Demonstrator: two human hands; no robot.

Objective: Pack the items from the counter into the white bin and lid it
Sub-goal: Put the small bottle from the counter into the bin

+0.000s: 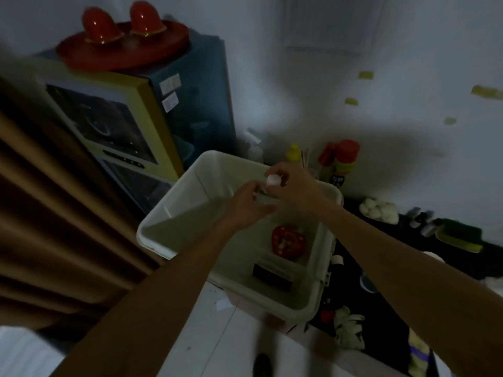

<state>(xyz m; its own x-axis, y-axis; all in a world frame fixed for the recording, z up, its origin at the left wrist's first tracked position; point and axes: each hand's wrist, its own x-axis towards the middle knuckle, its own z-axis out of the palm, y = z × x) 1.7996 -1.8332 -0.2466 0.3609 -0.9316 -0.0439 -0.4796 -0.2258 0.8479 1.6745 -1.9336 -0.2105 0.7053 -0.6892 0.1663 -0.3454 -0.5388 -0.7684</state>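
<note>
The white bin (pixel 168 213) stands open in the middle, beside the dark counter (pixel 381 268). Inside it lie a red heart-shaped item (pixel 288 242) and a dark flat box (pixel 272 276). Both my hands meet above the bin's far side. My right hand (pixel 294 186) grips a small bottle with a white cap (pixel 273 180). My left hand (pixel 250 205) holds the same bottle lower down, its fingers curled at the clear body. The bottle's body is mostly hidden and blurred. No lid is in view.
On the counter lie white round items (pixel 379 210), a green-and-yellow sponge (pixel 460 236), small dark bottles (pixel 422 219) and a white glove (pixel 348 322). Red and yellow bottles (pixel 340 164) stand at the wall. A blue cabinet (pixel 152 118) and brown curtain (pixel 54 227) are left.
</note>
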